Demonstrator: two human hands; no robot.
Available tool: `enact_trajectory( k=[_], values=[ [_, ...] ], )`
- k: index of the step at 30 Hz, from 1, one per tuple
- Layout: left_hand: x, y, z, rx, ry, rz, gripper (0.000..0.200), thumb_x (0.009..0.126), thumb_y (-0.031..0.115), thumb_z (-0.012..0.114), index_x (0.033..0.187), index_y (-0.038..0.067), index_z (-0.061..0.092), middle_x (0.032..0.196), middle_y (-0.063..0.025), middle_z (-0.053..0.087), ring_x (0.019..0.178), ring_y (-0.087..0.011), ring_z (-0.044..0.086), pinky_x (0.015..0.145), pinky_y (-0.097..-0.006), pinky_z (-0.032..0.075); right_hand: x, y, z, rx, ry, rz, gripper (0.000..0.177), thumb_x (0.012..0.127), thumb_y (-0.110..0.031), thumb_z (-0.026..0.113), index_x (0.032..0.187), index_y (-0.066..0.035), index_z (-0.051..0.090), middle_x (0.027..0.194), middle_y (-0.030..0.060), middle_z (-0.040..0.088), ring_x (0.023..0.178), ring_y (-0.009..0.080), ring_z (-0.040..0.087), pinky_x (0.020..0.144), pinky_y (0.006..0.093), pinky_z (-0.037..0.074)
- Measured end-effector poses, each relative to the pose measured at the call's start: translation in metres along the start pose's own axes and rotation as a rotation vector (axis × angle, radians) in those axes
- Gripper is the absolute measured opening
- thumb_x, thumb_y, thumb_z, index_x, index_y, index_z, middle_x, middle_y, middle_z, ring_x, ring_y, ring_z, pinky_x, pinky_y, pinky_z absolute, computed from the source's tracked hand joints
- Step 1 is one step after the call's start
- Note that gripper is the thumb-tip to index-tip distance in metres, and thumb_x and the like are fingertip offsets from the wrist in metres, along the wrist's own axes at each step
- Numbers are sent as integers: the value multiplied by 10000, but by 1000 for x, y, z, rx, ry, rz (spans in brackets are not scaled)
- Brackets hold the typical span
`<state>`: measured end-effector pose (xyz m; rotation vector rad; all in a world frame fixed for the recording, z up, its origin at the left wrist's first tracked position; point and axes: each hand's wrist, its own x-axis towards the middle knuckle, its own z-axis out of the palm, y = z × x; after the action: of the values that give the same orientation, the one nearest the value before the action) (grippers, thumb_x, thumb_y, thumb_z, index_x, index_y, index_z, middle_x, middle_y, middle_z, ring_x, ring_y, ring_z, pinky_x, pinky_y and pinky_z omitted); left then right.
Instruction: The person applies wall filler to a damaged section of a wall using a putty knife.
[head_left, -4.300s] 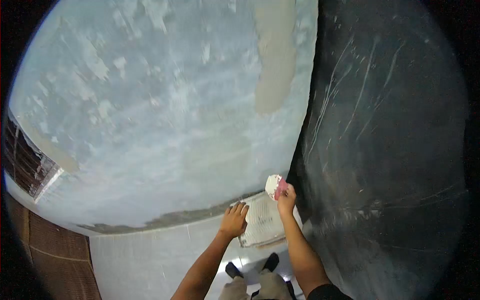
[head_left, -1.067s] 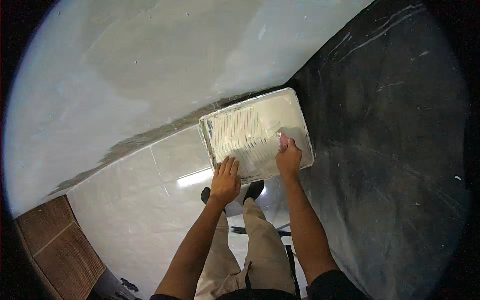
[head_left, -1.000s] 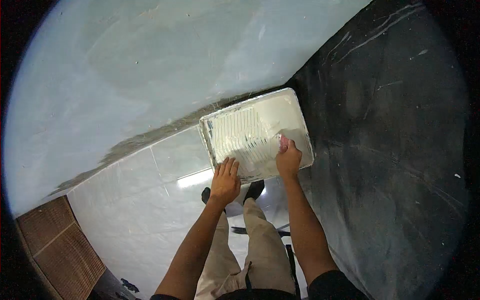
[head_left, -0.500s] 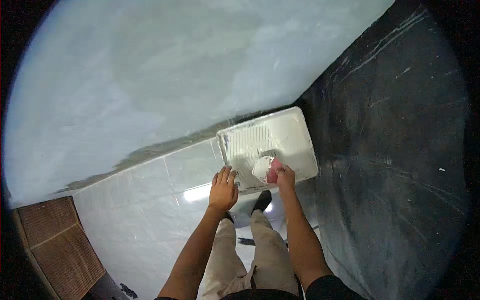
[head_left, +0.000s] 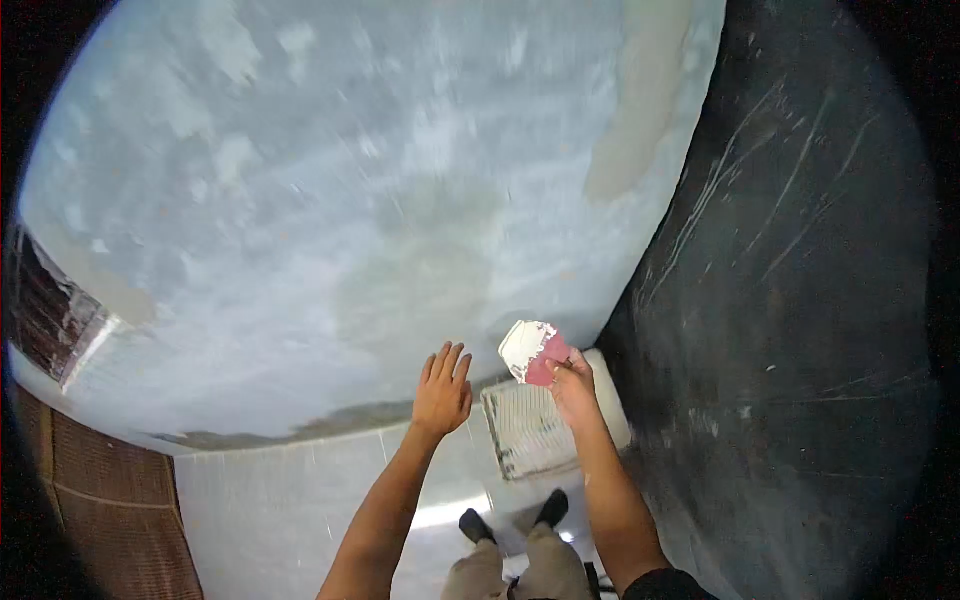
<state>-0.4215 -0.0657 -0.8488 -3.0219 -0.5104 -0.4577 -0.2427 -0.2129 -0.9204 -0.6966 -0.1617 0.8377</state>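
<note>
My right hand [head_left: 572,385] grips a pink putty scraper [head_left: 546,366] by its edge. The far half of its blade is coated in thick white putty [head_left: 522,345]. Scraper and hand are up in front of the wall, above a white ribbed tray [head_left: 520,440] on the floor, and partly cover it. To the left, my left hand [head_left: 442,392] is raised with its fingers stretched out and nothing in it.
A grey-white wall [head_left: 330,200] with patchy damp-looking areas rises ahead. Dark scuffed sheeting [head_left: 790,300] covers the right side. Pale tiles [head_left: 300,500] form the floor, with my feet [head_left: 552,508] near the tray. A brown woven panel [head_left: 110,490] stands at lower left.
My right hand has lifted the coated scraper up off the tray toward the wall. The left hand has come up from the tray's edge. The view has tilted up, showing more wall.
</note>
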Motion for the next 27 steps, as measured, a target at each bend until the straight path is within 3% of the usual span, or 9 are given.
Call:
enact_trajectory(
  k=[2,4,6,8,13,15,21,22,27],
  values=[
    [0,3,-16,45,64,50,496,809,138,551,1283,26,457,1412,-161,381,1365,-338,290,1115,-495,238,-4,-4,7,40,-93,-64,296,868,45,559,1147,-46,525,1112,67,609,1007,189,613,860,359,518],
    [-3,5,-26,107,138,91,486,803,134,556,1271,31,473,1409,-157,390,1369,-336,287,1117,-498,232,-22,-13,28,-1,-50,-96,408,856,8,581,1242,-36,458,1134,71,574,1010,161,576,819,310,482],
    [-5,4,-19,217,238,143,469,797,136,559,1253,47,501,1413,-136,401,1383,-325,277,1124,-507,212,-21,-9,30,33,-52,-112,396,867,14,568,1246,-10,454,1135,82,577,1021,168,573,839,309,473],
    [-5,6,-38,282,322,176,468,798,142,559,1255,54,504,1426,-127,394,1389,-318,270,1127,-509,201,-22,-10,36,102,-151,-207,391,876,17,559,1253,-14,463,1130,77,579,1006,168,579,842,309,479],
    [-11,-1,-17,491,474,180,480,796,157,559,1263,60,506,1463,-106,363,1404,-304,252,1135,-508,176,9,8,16,161,-445,-309,382,879,38,537,1251,-19,475,1169,83,575,1035,182,585,879,337,488],
    [3,-8,-57,503,522,267,492,792,160,561,1269,55,502,1478,-107,346,1408,-303,245,1137,-507,173,-7,-11,39,142,-400,-396,379,878,47,528,1247,-20,478,1184,85,572,1047,187,586,892,345,490],
    [35,-47,-68,483,604,379,497,782,154,567,1263,52,496,1496,-105,316,1411,-308,236,1139,-510,173,-4,-2,62,173,-330,-601,337,882,44,528,1210,-25,498,1157,90,597,1056,191,592,927,359,477],
    [46,-49,-112,485,658,398,500,780,153,569,1264,52,493,1499,-105,312,1412,-309,233,1140,-509,174,-14,-26,97,137,-304,-672,333,882,45,522,1210,-8,507,1150,89,601,1045,185,594,911,346,478],
    [64,-50,-170,499,753,437,532,775,150,568,1288,46,474,1503,-108,306,1418,-317,215,1145,-508,161,-36,-58,145,51,-237,-857,311,889,31,522,1200,17,535,1117,85,620,1020,154,595,890,313,470]
  ],
)
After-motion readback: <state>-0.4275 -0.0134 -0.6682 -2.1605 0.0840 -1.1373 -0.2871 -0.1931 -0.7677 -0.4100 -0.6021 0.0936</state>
